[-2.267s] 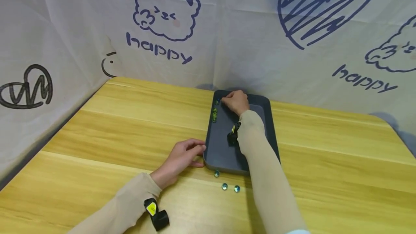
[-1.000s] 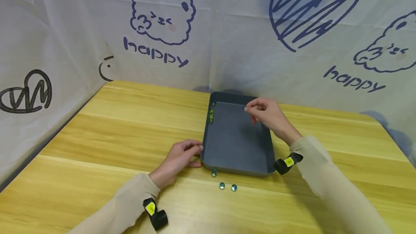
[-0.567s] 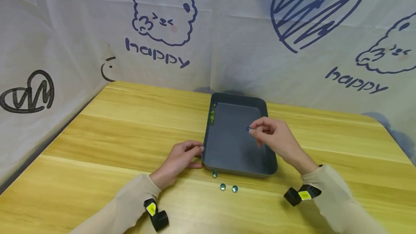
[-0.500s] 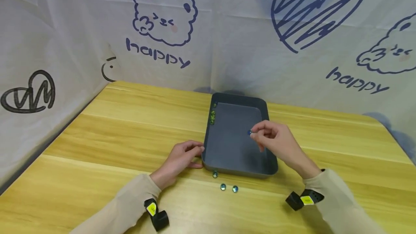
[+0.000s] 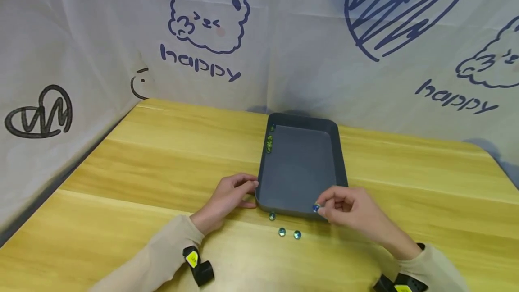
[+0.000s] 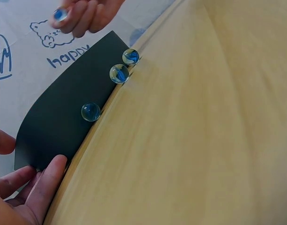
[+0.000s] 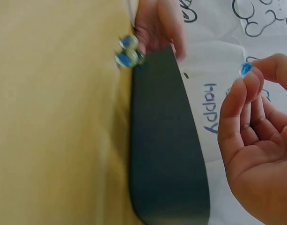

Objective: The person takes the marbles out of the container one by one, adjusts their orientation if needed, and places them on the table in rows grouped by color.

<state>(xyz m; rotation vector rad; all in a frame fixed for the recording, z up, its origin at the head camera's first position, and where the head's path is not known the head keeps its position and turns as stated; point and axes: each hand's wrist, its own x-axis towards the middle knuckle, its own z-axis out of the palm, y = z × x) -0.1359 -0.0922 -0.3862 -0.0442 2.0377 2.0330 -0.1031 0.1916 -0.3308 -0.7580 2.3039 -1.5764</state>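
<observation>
My right hand (image 5: pixel 357 211) pinches a clear marble with blue in it (image 5: pixel 316 208) between thumb and fingertips, over the near right part of a dark grey rectangular tray (image 5: pixel 300 161). In the right wrist view that marble (image 7: pixel 246 70) sits at the fingertips, above the tray's rim. My left hand (image 5: pixel 225 198) rests at the tray's near left corner, its fingertips touching the outer wall, as the left wrist view shows. Three clear marbles with blue swirls lie on the table by the near wall: one close to it (image 5: pixel 272 216), two farther out (image 5: pixel 282 232) (image 5: pixel 298 234).
Inside the tray, several green-looking marbles (image 5: pixel 269 144) line the left wall, with a darker one (image 5: pixel 273 128) near the far left corner. The tray's far end stands close to a white cloth backdrop (image 5: pixel 300 57) at the back edge of the wooden table (image 5: pixel 162 161).
My right hand has come from the tray's far left corner to the right, then toward me to the near edge, with the blue marble in its fingertips. My left hand has stayed at the corner.
</observation>
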